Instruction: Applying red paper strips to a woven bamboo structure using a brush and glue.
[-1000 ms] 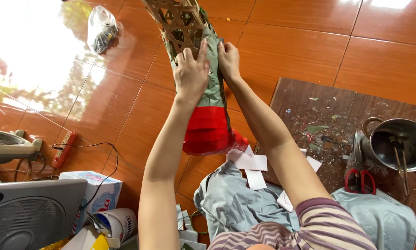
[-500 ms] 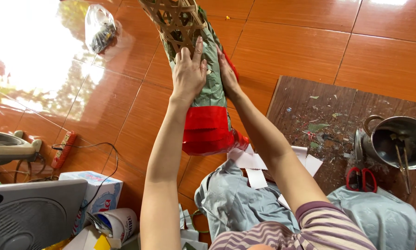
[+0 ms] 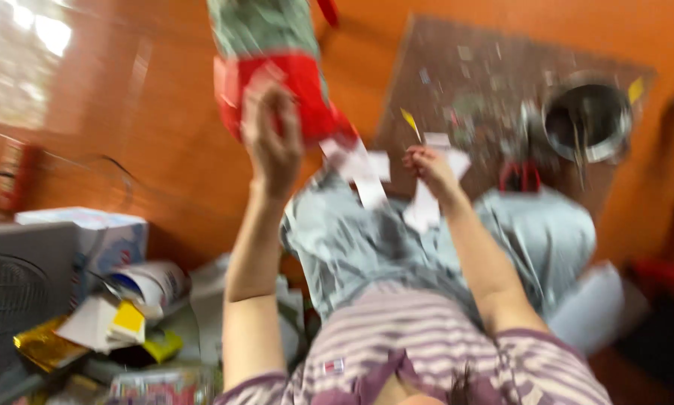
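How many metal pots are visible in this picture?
1. The metal pot stands on the dark board, at the upper right, beyond the right hand. The picture is blurred, so another may be hidden.
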